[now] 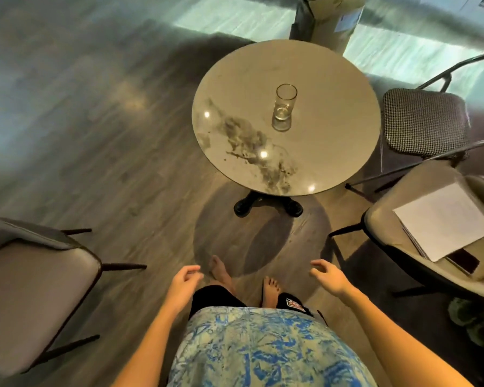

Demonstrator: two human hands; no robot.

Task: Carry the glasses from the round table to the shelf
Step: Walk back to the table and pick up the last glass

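Note:
One clear tall glass [284,110] stands upright on the round marble-look table [333,152], slightly right of its middle. The table is ahead of me, a step or so beyond my bare feet. My left hand [183,282] and my right hand [329,277] hang low in front of my body, well short of the table. Both hold nothing, with fingers loosely curled and apart. No shelf is in view.
A grey padded chair [31,286] is at my left. At my right stands a chair [397,216] with white paper [444,219] and a dark phone on it. A houndstooth folding chair [425,121] sits right of the table. A tall cardboard parcel [330,20] stands behind it.

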